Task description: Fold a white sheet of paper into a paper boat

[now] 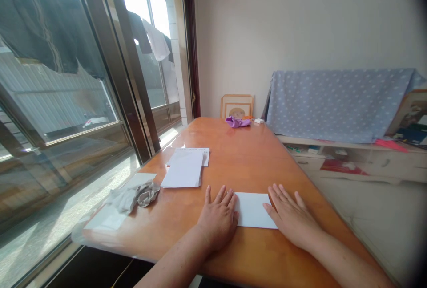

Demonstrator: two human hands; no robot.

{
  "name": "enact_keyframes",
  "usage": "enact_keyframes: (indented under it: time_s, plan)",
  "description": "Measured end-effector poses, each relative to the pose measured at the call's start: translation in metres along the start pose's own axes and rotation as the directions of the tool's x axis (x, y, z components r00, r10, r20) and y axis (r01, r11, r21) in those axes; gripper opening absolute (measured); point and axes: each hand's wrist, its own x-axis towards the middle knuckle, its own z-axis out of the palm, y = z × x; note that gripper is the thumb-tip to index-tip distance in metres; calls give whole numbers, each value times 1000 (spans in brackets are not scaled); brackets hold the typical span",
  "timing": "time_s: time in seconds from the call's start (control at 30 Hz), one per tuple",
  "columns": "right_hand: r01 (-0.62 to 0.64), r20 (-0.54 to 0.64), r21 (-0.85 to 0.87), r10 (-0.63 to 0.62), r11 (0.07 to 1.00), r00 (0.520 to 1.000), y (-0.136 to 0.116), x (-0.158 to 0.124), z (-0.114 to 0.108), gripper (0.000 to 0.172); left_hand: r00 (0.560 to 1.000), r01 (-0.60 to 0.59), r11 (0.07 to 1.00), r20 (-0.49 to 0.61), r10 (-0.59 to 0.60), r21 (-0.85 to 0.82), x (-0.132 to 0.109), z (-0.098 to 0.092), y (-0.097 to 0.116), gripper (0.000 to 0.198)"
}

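Observation:
A white sheet of paper (253, 210), looking folded, lies flat on the wooden table near its front edge. My left hand (220, 214) rests over the paper's left end, fingers stretched out and pointing away from me. On the opposite end, my right hand (288, 212) lies flat with its fingers spread and its thumb on the paper. Neither hand grips anything. Parts of both paper ends are hidden beneath the hands. Farther up and to the left sits a stack of white paper sheets (184, 170), with some writing showing on a sheet at its back.
Crumpled grey cloth (135, 196) lies at the table's left side. A purple cloth (238, 122) and a small white box (259, 121) sit at the far end, before a framed picture (236, 103). Glass doors border the left; a cloth-covered cabinet (300, 163) stands right.

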Motion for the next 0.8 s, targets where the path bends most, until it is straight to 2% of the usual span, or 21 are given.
enact_keyframes:
  time_s: [0.1,0.2,0.27,0.37,0.5,0.6,0.7,0.73,0.8]
  plan:
    - [126,37,100,-130,987,991,-30,2,-12,74,1000,-1,1000,-22,1,-8,0,6,-2,54]
    - [272,93,205,-296,940,951,-64,6,-14,72,1000,-10,1000,-30,9,-18,-1,9,-3,54]
    - [290,117,223,-321,931,940,-74,8,-10,71,999,-16,1000,-28,15,-20,-1,8,-4,54]
    - [264,109,195,-288,945,951,-63,7,1,71,1000,-10,1000,-26,10,-21,-1,6,-3,54]
    - [145,41,145,-152,979,988,-18,0,11,68,1000,4,1000,-18,-5,-30,0,3,-2,55]
    - [45,9,94,-46,995,999,7,-6,10,68,1000,12,998,-13,-13,-56,0,2,-2,55]
    - [-44,-54,29,45,999,998,5,-15,4,68,1000,15,997,-16,-16,-72,0,4,-2,54]
    - [-9,-83,29,11,1000,996,-3,-21,3,68,1000,13,997,-21,-15,-70,0,5,-2,54]
    - [137,-116,62,-129,989,985,-24,-33,2,65,999,2,998,-32,-4,-60,0,8,-3,54]
